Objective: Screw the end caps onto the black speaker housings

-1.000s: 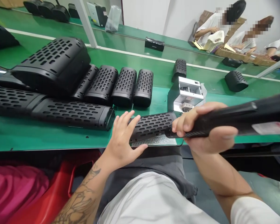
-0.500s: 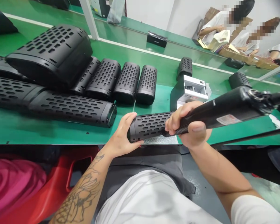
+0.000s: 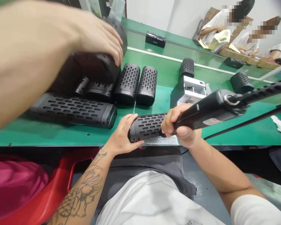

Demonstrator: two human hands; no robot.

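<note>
My left hand (image 3: 120, 136) is wrapped round the left end of a black slotted housing (image 3: 146, 126), which lies on its side at the front edge of the green bench. In my right hand (image 3: 178, 125) is a black corded electric screwdriver (image 3: 204, 110), tilted with its body up to the right and its lower end at the housing's right part. The screwdriver's tip is hidden behind my fingers. Left of my hands, a similar long slotted housing (image 3: 75, 109) lies on the bench. Two upright slotted housings (image 3: 128, 82) stand just beyond my left hand.
From the upper left another person's hand (image 3: 100, 37) reaches across, holding a dark housing (image 3: 93, 67). Behind my right hand stands a white-fronted machine like a screw feeder (image 3: 193, 89), with a slotted housing (image 3: 187, 67) beyond. A black cable (image 3: 248, 120) crosses at right.
Another person's arm has come in at the upper left, and the large housing there has moved. My screwdriver has shifted slightly left and its rear end has lowered; my left hand stays put.
</note>
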